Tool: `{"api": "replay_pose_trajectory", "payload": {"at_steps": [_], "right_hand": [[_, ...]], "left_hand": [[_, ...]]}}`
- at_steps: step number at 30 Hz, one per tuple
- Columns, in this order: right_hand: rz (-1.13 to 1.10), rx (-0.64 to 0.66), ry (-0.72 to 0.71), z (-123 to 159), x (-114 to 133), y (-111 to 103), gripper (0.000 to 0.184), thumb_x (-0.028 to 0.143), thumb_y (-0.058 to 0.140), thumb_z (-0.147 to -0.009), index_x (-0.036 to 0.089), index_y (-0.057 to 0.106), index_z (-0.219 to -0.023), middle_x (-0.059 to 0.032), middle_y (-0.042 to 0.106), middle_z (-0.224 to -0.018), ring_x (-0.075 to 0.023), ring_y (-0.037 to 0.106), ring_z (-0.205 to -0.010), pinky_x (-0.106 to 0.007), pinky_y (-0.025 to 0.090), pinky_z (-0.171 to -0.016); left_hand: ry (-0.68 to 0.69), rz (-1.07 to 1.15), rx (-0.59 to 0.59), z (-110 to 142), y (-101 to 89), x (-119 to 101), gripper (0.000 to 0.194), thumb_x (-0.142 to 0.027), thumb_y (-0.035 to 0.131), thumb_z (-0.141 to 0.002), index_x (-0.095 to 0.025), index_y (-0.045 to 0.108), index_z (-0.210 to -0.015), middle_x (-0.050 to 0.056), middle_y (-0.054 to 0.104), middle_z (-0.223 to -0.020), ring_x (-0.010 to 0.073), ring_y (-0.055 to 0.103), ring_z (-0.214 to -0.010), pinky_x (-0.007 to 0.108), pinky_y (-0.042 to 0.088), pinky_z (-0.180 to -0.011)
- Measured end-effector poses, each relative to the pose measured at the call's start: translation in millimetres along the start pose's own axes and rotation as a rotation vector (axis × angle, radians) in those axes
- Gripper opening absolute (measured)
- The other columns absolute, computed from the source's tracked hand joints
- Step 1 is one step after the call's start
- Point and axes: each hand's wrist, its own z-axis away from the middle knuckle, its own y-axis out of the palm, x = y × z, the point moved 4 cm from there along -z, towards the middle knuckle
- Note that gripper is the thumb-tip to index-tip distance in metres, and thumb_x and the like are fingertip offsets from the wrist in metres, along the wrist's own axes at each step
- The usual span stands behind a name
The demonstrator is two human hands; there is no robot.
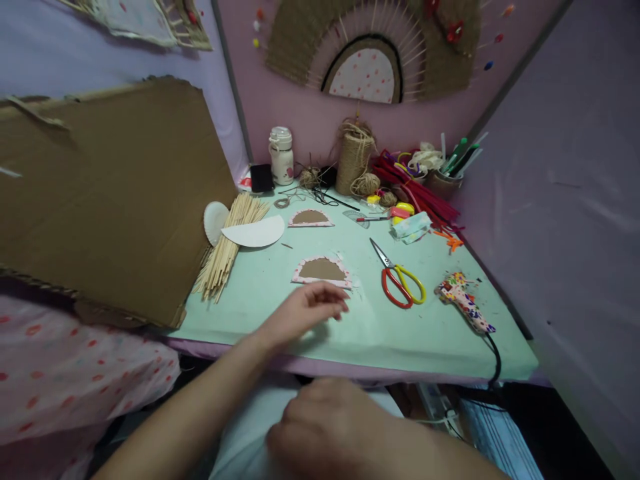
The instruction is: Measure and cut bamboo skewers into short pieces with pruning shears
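My left hand (316, 308) hovers over the green tabletop, fingers loosely bent, thumb apart, nothing visible in it. Just beyond its fingers lies a half-round cardboard piece (323, 270) edged with dotted cloth. A second such half-round piece (310, 217) lies farther back. Close to my body, below the table's edge, my right hand (325, 423) is curled into a fist, slightly blurred; whatever it may hold is hidden. Scissors (391, 270) with one red and one yellow handle rest to the right, blades slightly apart. A flower-patterned glue gun (465, 303) lies at the far right.
At left, thin wooden sticks (230, 247) lie under a white paper half-disc (255, 232), beside a large cardboard sheet (115, 193). A jar (282, 157), a twine roll (354, 160), red strips (420, 197) and a pen cup (445, 181) line the back. A woven fan (300, 40) hangs above.
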Motion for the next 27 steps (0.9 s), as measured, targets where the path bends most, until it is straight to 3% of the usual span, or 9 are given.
{"api": "replay_pose_trajectory", "payload": {"at_steps": [2, 5, 8, 11, 14, 21, 27], "right_hand": [[0.057, -0.022, -0.036, -9, -30, -27, 0.017, 0.027, 0.052, -0.093, 0.023, 0.068, -0.100, -0.0026, 0.070, -0.089, -0.0176, 0.064, -0.085, -0.030, 0.051, -0.080], [0.264, -0.307, 0.190, -7, -96, -77, 0.022, 0.026, 0.043, -0.096, 0.020, 0.062, -0.106, -0.0092, 0.069, -0.100, -0.0209, 0.063, -0.090, -0.032, 0.049, -0.080], [0.563, -0.438, 0.468, 2, -154, -110, 0.022, 0.026, 0.049, -0.092, 0.014, 0.062, -0.103, -0.0149, 0.066, -0.100, -0.0282, 0.061, -0.094, -0.038, 0.045, -0.083], [0.698, -0.367, 0.689, 0, -190, -121, 0.023, 0.026, 0.053, -0.089, 0.012, 0.061, -0.106, -0.0166, 0.065, -0.099, -0.0300, 0.060, -0.094, -0.036, 0.042, -0.081], [0.682, -0.284, 0.770, -12, -205, -121, 0.020, 0.025, 0.055, -0.088, 0.013, 0.061, -0.103, -0.0149, 0.065, -0.095, -0.0283, 0.062, -0.089, -0.033, 0.040, -0.073], [0.620, -0.294, 0.744, -51, -227, -142, 0.022, 0.018, 0.053, -0.087, 0.014, 0.060, -0.108, -0.0136, 0.067, -0.093, -0.0252, 0.063, -0.085, -0.029, 0.036, -0.066], [0.525, -0.452, 0.681, -87, -244, -177, 0.026, 0.007, 0.045, -0.084, 0.008, 0.063, -0.103, -0.0234, 0.064, -0.104, -0.0302, 0.059, -0.097, -0.034, 0.039, -0.077]], "left_hand": [[0.087, -0.231, -0.162, -13, -32.2, -6, 0.028, -0.032, 0.068, -0.073, -0.018, 0.062, -0.097, 0.007, 0.068, -0.098, 0.0185, 0.063, -0.087, 0.032, 0.049, -0.078], [0.186, -0.595, -0.354, -29, -68.2, -7, 0.043, -0.031, 0.067, -0.071, -0.020, 0.058, -0.111, 0.010, 0.061, -0.120, 0.0246, 0.057, -0.106, 0.039, 0.047, -0.090], [0.187, -0.919, -0.315, -43, -81.3, 0, 0.070, -0.033, 0.072, -0.065, -0.022, 0.048, -0.130, 0.012, 0.050, -0.136, 0.0324, 0.043, -0.126, 0.048, 0.038, -0.102], [0.176, -1.131, -0.270, -49, -82.6, 8, 0.080, -0.039, 0.071, -0.066, -0.024, 0.041, -0.138, 0.013, 0.046, -0.140, 0.0366, 0.036, -0.131, 0.055, 0.033, -0.103], [0.176, -1.198, -0.259, -51, -81.1, 12, 0.078, -0.042, 0.068, -0.070, -0.024, 0.038, -0.140, 0.013, 0.050, -0.136, 0.0363, 0.038, -0.129, 0.054, 0.033, -0.101], [0.209, -1.162, -0.288, -51, -83.8, 16, 0.073, -0.041, 0.066, -0.074, -0.023, 0.038, -0.139, 0.011, 0.054, -0.133, 0.0326, 0.043, -0.125, 0.050, 0.033, -0.101], [0.257, -1.153, -0.298, -48, -85.1, 19, 0.074, -0.040, 0.068, -0.074, -0.024, 0.037, -0.140, 0.011, 0.055, -0.132, 0.0315, 0.045, -0.123, 0.048, 0.035, -0.099]]}}
